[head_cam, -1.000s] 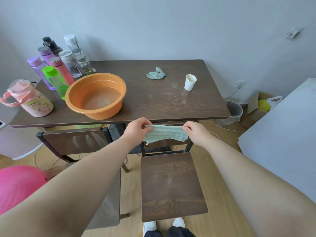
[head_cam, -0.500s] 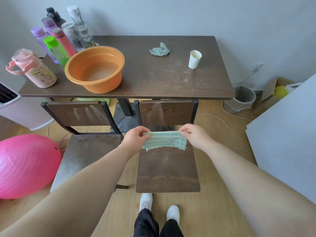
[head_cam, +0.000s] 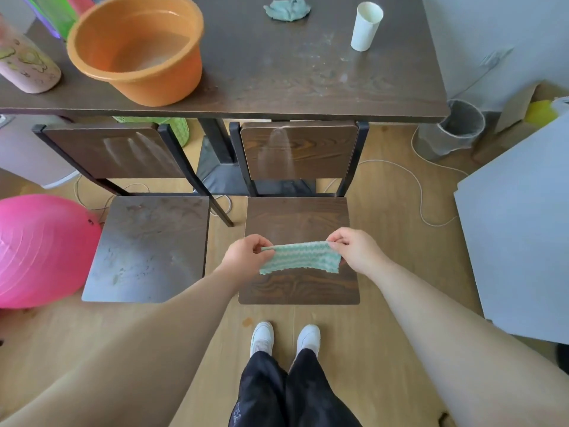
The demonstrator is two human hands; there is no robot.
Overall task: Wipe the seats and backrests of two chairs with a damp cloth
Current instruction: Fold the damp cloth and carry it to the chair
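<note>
A green-and-white striped cloth (head_cam: 301,257) hangs stretched between my hands above the seat of the right chair (head_cam: 297,217). My left hand (head_cam: 246,254) pinches its left top corner and my right hand (head_cam: 354,249) pinches its right top corner. That chair's backrest (head_cam: 298,149) carries pale dusty streaks. To its left stands the left chair (head_cam: 147,251), with a smudged, dusty seat and finger-like streaks on its backrest (head_cam: 114,154). Both chairs face the dark wooden table (head_cam: 277,81).
On the table stand an orange basin (head_cam: 135,47) holding water, a crumpled green rag (head_cam: 286,7), a white paper cup (head_cam: 366,26) and bottles at the left. A pink ball (head_cam: 40,251) lies left of the chairs, a bin (head_cam: 452,131) and a grey board (head_cam: 517,235) to the right.
The view has tilted downward and both hands have come lower and nearer with the cloth, from in front of the right chair's backrest to above its seat. The grip is unchanged.
</note>
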